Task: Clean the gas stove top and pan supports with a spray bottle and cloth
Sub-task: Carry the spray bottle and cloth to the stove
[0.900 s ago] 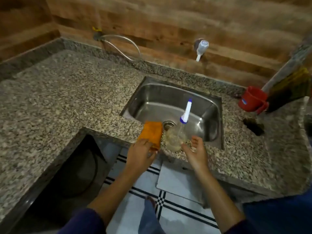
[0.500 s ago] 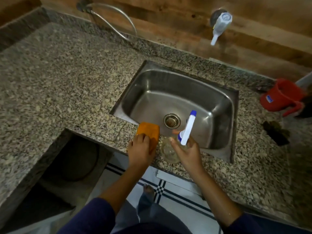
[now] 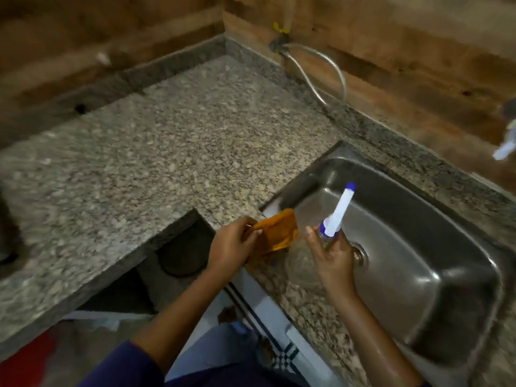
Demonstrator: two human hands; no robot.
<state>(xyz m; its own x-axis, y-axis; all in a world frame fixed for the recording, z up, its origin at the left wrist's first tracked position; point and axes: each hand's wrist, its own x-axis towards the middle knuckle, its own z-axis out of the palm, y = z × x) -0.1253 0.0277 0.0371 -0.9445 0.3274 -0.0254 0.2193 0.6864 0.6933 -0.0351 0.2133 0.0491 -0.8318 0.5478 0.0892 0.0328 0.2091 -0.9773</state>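
My left hand (image 3: 233, 243) grips an orange cloth (image 3: 275, 233) and holds it lifted just above the granite counter's front edge. My right hand (image 3: 332, 254) is closed around the neck of a clear spray bottle (image 3: 304, 268) with a white and blue spray head (image 3: 342, 209); the bottle is raised and tilted over the sink's near-left corner. The gas stove top and pan supports are not in view, except perhaps a dark shape at the far left edge that I cannot identify.
A steel sink (image 3: 435, 219) is set into the speckled granite counter (image 3: 156, 163). A flexible metal hose (image 3: 321, 76) loops from the wooden back wall. A white tap (image 3: 505, 149) sticks out at the right edge. Below the counter is an open recess with a dark round object (image 3: 184, 255).
Both hands have lifted their objects off the counter edge: the cloth and the spray bottle are now in the air. The view has swung left, so the red cup is out of sight.
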